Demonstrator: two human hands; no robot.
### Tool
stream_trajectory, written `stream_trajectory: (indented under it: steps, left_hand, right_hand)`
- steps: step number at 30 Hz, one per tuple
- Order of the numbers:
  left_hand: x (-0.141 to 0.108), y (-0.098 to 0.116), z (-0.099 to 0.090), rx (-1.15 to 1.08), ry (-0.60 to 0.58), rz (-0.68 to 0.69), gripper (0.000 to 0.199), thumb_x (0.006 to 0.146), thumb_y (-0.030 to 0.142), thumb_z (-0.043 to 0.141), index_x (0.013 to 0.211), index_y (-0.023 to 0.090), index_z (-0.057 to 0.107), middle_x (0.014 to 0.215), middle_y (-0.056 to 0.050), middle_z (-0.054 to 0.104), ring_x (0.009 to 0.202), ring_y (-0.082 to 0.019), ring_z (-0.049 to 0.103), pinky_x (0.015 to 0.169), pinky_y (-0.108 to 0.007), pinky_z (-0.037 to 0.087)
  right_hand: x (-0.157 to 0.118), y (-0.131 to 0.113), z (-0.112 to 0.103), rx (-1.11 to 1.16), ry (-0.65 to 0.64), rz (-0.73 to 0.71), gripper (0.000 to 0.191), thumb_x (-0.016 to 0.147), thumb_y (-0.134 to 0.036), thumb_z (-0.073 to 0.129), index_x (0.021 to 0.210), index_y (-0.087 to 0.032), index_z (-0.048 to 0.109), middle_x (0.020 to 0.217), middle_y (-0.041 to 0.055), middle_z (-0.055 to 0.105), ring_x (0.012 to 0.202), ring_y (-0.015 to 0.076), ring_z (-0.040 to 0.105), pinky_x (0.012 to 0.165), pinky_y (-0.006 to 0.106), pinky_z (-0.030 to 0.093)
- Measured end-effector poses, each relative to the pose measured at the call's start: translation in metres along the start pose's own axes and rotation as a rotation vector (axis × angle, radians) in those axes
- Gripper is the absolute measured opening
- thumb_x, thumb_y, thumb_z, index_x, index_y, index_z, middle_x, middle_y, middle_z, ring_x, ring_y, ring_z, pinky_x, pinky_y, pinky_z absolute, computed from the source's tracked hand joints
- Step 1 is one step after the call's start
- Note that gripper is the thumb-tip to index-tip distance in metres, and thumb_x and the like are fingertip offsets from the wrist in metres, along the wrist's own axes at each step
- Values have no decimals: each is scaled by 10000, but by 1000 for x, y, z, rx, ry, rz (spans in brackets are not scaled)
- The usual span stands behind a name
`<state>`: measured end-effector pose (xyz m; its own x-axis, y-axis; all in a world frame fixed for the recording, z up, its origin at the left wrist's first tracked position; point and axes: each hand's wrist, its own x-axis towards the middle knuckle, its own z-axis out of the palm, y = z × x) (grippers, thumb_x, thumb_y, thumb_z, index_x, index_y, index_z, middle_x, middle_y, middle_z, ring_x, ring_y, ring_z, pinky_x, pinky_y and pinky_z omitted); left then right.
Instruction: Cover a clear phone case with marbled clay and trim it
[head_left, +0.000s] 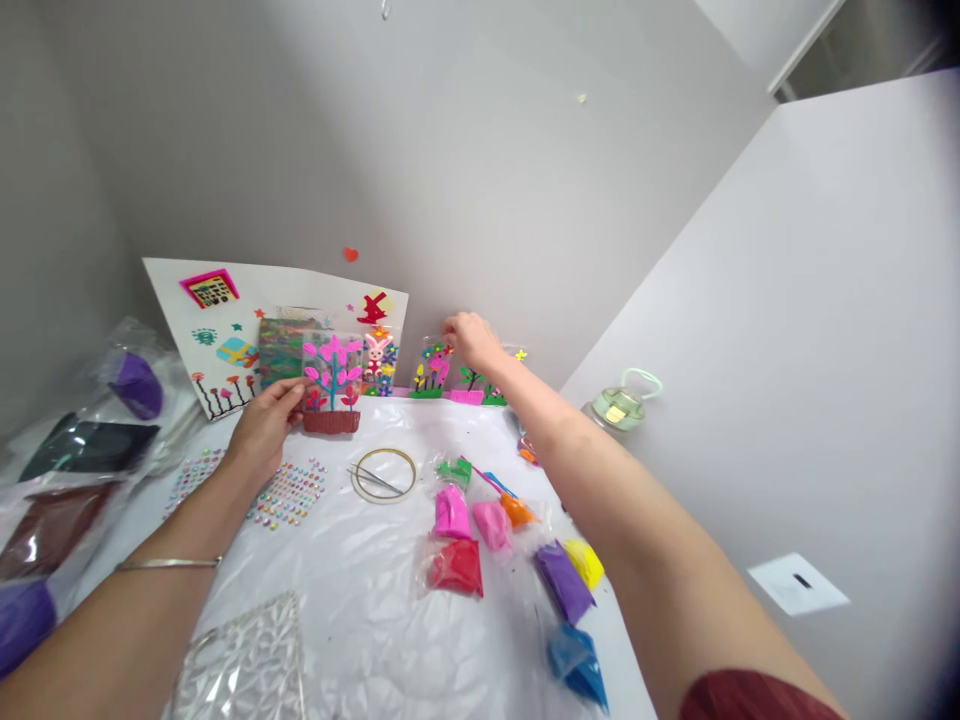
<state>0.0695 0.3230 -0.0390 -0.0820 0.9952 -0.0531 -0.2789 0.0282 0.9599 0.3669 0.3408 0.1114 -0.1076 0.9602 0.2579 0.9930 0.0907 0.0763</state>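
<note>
My left hand (pixel 271 425) pinches the left edge of a clear panel (pixel 332 385) decorated with a pink-leaved tree, red flowers and a brown base, held upright. My right hand (pixel 471 338) reaches to the back of the table, its fingers bent at the top of small clear panels with clay flowers (pixel 431 372) that lean against the wall; what the fingertips hold is hidden. Left of these stands a panel with a white rabbit (pixel 376 358). Behind my left hand leans a large white board (pixel 169 300) with clay pictures.
Bags of clay, among them red (pixel 456 568), purple (pixel 564 582) and blue (pixel 577 662), lie at the right. A hoop (pixel 384 475) with tweezers, gem stickers (pixel 289 495), a textured clear sheet (pixel 244 665) and a green-lidded jar (pixel 619 408) are also in view.
</note>
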Motion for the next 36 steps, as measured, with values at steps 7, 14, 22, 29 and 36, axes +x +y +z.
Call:
stream_trajectory:
  steps: [7,14,22,29,36]
  left_hand:
    - [-2,4,0,5,0,-19,234,973,314,659,1147,158,666,1149,-75,696,955,-205,688,820,-394,603]
    - [-2,6,0,1,5,-25,229,973,312,661,1138,153,666,1116,-68,700,916,-194,691,787,-375,607]
    - [-3,7,0,-4,14,-19,214,976,320,660,1105,150,675,1051,-55,716,849,-173,695,746,-346,606]
    - [-4,6,0,-3,16,-17,219,976,321,660,1112,150,674,1062,-57,712,858,-176,694,748,-349,607]
    - [-4,6,1,-8,20,-19,208,975,308,660,1109,150,671,1064,-56,707,860,-175,688,747,-346,602]
  right_hand:
    - [7,6,-5,76,-27,-9,229,1008,-355,626,1076,-152,709,1088,77,728,1056,228,689,971,452,544]
    - [5,10,-5,155,-22,-45,186,1007,-297,623,1031,-143,726,1037,65,748,1028,218,700,976,449,538]
    - [4,18,-5,267,-25,-92,91,929,-176,654,927,-143,738,949,53,755,936,202,688,938,394,513]
    - [7,16,-10,407,-27,-99,185,832,-121,610,907,-139,779,846,47,759,824,186,660,821,299,491]
    - [12,26,-26,508,-30,-104,216,852,-150,575,953,-112,762,859,46,751,780,163,634,769,278,492]
